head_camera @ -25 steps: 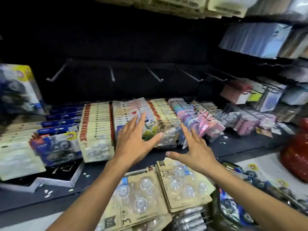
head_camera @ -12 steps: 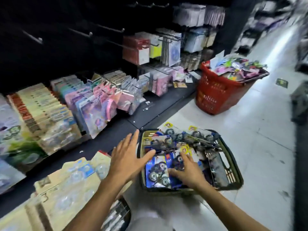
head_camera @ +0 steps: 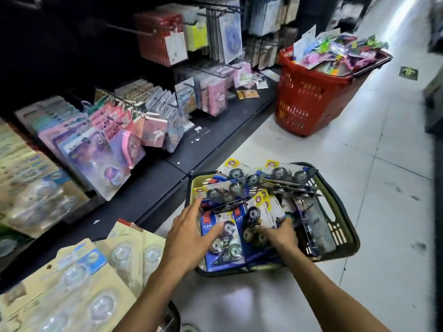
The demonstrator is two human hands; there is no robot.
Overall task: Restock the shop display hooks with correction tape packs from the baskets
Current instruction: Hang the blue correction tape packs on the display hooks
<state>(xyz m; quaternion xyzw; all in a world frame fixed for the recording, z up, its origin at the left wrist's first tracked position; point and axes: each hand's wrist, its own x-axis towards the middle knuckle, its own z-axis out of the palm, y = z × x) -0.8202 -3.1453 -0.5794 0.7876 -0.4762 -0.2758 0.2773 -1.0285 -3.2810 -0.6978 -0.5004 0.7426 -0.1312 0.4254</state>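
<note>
Two hands (head_camera: 189, 238), two baskets (head_camera: 345, 238)

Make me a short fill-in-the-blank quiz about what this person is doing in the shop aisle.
1. Both hands reach into the dark basket standing on the ____.
2. The basket farther down the aisle is ____ in colour.
3. The left hand rests on a ____ pack.

Missing words: floor; red; blue

Blue correction tape packs (head_camera: 221, 238) lie jumbled in a dark floor basket (head_camera: 345, 226).
</note>
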